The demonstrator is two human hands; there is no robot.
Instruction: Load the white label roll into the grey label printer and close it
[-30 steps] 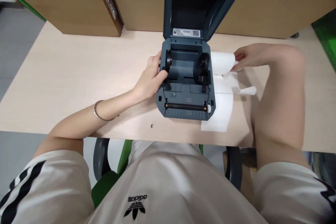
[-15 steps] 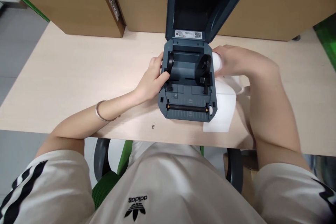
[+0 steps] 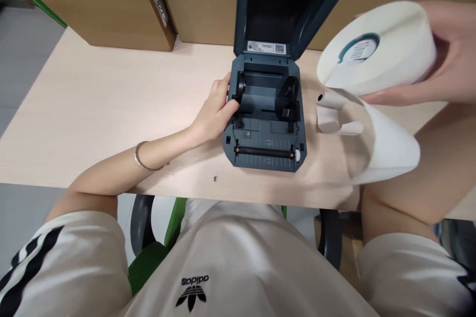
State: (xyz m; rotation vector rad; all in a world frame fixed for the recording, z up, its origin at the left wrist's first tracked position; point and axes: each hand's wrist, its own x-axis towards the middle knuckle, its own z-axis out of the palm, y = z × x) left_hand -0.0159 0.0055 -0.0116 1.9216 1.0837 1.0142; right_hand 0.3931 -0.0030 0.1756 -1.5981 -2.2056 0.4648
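Observation:
A dark blue-grey label printer (image 3: 266, 131) stands on the table with its lid (image 3: 293, 5) raised, showing the black roll holders and the roller inside. My left hand (image 3: 213, 114) grips the printer's left wall, thumb over the rim and fingers along the outside. Up to the right of the printer, my right hand (image 3: 449, 54) is closed on a roll of white labels (image 3: 401, 54), held tilted above the table. From the roll a loose strip (image 3: 394, 143) curls down toward the table's front edge. The hand's far fingers are mostly hidden behind the roll.
Small curled white paper pieces (image 3: 330, 114) lie right of the printer. Large cardboard boxes (image 3: 111, 10) line the back of the table (image 3: 111, 89). A tiny dark scrap (image 3: 215, 178) rests near the front edge. Below it is a chair with black armrests (image 3: 143, 223).
My right hand has lifted the label roll from beside the printer, up and to the right, and its strip now hangs in a curl. My left hand stays on the printer.

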